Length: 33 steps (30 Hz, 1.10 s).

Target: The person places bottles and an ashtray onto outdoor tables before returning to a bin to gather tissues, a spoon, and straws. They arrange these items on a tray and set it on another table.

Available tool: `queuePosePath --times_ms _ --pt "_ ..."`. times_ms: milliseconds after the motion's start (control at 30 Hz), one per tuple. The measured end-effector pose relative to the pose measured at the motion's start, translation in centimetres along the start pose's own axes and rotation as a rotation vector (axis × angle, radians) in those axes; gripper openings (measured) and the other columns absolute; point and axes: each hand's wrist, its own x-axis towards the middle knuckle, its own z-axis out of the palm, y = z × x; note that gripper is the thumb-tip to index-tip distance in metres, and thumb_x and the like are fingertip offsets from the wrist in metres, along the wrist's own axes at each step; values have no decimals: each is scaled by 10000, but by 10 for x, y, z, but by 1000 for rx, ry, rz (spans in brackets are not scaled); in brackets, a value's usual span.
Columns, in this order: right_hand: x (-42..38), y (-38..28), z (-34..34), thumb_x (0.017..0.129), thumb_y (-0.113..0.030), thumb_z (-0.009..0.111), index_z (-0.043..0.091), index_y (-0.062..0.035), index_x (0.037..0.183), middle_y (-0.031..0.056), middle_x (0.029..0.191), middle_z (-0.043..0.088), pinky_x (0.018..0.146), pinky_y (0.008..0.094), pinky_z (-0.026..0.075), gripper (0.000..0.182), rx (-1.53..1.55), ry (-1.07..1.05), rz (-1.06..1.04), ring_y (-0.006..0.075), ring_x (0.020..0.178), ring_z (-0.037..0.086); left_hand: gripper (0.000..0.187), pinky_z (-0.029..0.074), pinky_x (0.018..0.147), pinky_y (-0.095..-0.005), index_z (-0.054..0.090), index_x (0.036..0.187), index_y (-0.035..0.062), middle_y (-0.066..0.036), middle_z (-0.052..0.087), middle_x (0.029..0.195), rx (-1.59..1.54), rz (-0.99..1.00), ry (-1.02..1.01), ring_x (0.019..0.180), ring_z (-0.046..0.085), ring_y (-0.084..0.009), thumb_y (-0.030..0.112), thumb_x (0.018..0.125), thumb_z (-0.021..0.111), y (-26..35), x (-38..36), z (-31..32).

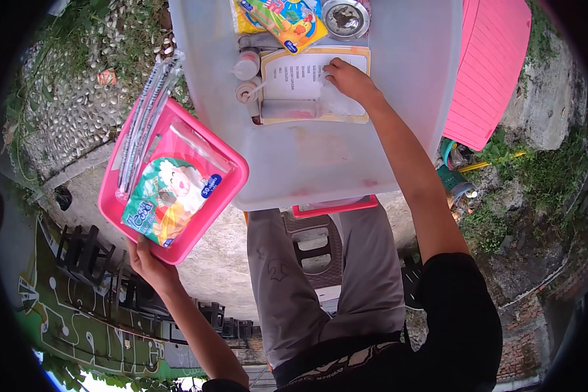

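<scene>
My left hand point(149, 264) grips the lower rim of a pink plastic tray point(233, 179), held tilted at the left of the table. Inside the tray lie a green tissue pack point(173, 199) printed with a sheep and a long clear packet of straws point(144, 130). My right hand point(347, 80) is over a printed menu sheet point(291, 75) on the table, fingers curled together at the sheet's right part. Whether something thin is between those fingers, I cannot make out. Clear plastic point(340, 104) lies just below this hand.
On the pale plastic table point(268, 163) are yellow tissue packs point(294, 29), a round metal ashtray point(344, 18) and two small containers point(246, 65). A pink slatted surface point(493, 65) is at the right. A brown plastic stool point(317, 255) stands between my legs.
</scene>
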Motion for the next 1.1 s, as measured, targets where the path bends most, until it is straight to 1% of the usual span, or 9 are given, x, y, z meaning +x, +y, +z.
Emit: queuePosePath --times_ms 67,300,500,567,700,767,900,967,1100 --pt "-2 -1 1 879 -136 532 577 -75 1159 91 1154 535 877 348 489 290 -27 16 -16 255 1018 580 319 463 803 -282 503 1193 -55 -90 580 1068 2 4 3 929 564 -133 116 924 485 -1 0 -1" --pt "-4 -3 1 812 -56 549 574 -67 1157 92 1172 528 864 358 500 346 -4 49 -1 248 1031 580 315 463 799 -281 507 1187 -55 -88 582 1064 9 2 23 925 564 -132 115 923 488 -3 1 -2" --pt "3 -6 5 774 -41 582 598 -73 1072 76 1110 562 819 375 504 299 -183 90 2 236 986 586 322 465 792 -283 504 1194 -58 -89 584 1052 4 -12 37 911 565 -130 112 921 487 -2 -1 0" --pt "4 -4 6 766 -54 597 606 -80 997 62 1031 590 796 375 495 232 -275 201 -111 240 955 593 319 465 791 -282 504 1193 -58 -88 584 1049 6 -6 26 909 565 -130 109 921 486 -2 0 -1" --pt "3 -6 2 777 -47 553 603 -89 988 63 972 601 741 356 491 220 -291 365 -139 218 939 607 315 463 791 -280 500 1192 -57 -88 580 1048 7 -5 8 908 563 -129 100 919 480 1 0 1" --pt "2 -9 -5 819 -90 576 556 -75 1030 112 1030 610 793 395 489 213 -155 338 -22 281 904 624 316 462 792 -279 497 1193 -58 -88 579 1050 11 2 10 908 563 -128 96 918 479 2 -1 2" --pt "3 -18 -19 874 -126 537 521 -74 1102 154 994 621 774 433 487 234 16 408 71 305 899 627 320 460 800 -278 489 1200 -62 -90 575 1056 15 10 10 913 562 -129 87 917 475 4 -3 3" --pt "2 -24 -20 912 -155 484 522 -48 1104 187 933 623 729 416 502 223 287 685 96 338 851 628 320 459 805 -278 489 1200 -63 -91 576 1057 8 7 9 916 563 -131 85 916 474 6 -3 5" --pt "1 -38 -34 917 -164 469 501 -50 1192 207 902 622 694 415 507 300 481 831 150 338 769 639 335 457 817 -275 487 1216 -67 -96 582 1065 -3 16 -14 922 568 -137 82 915 476 10 -5 9"
